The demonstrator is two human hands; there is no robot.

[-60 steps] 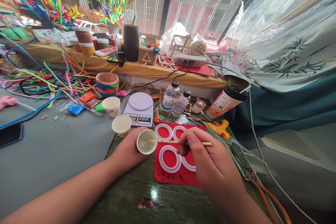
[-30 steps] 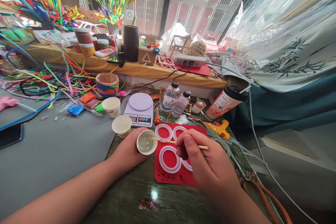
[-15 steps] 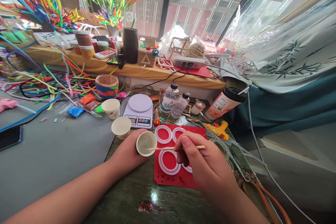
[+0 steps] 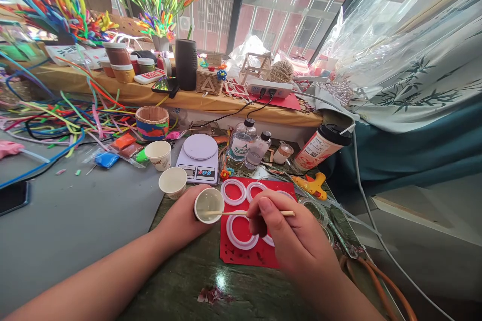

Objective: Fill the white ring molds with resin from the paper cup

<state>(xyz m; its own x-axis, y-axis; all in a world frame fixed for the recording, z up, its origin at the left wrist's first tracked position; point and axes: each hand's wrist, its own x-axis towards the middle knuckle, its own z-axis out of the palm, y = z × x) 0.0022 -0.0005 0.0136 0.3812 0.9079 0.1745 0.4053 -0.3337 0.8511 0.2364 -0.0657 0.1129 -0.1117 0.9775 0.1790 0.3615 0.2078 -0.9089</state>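
A paper cup (image 4: 203, 200) with clear liquid inside is held upright in my left hand (image 4: 181, 215). My right hand (image 4: 282, 225) pinches a thin wooden stick (image 4: 233, 212), whose far end dips into that cup. Under and beyond my right hand lies a red sheet (image 4: 241, 258) bearing several pale ring-shaped molds (image 4: 228, 238). Part of the molds is hidden by the hand. Two more paper cups, one nearer (image 4: 172, 182) and one farther (image 4: 158, 155), stand left of a white kitchen scale (image 4: 199, 155).
Two clear bottles (image 4: 241, 144) (image 4: 258, 150) and a small jar (image 4: 282, 153) stand behind the sheet. At the right are a yellow glue gun (image 4: 315, 185) and a lidded drink cup (image 4: 320, 145). Colored pipe cleaners (image 4: 71, 120) and a phone (image 4: 14, 197) lie left.
The stick's tip has moved slightly left inside the held cup. Both hands keep their grips, and the whole view has shifted very slightly.
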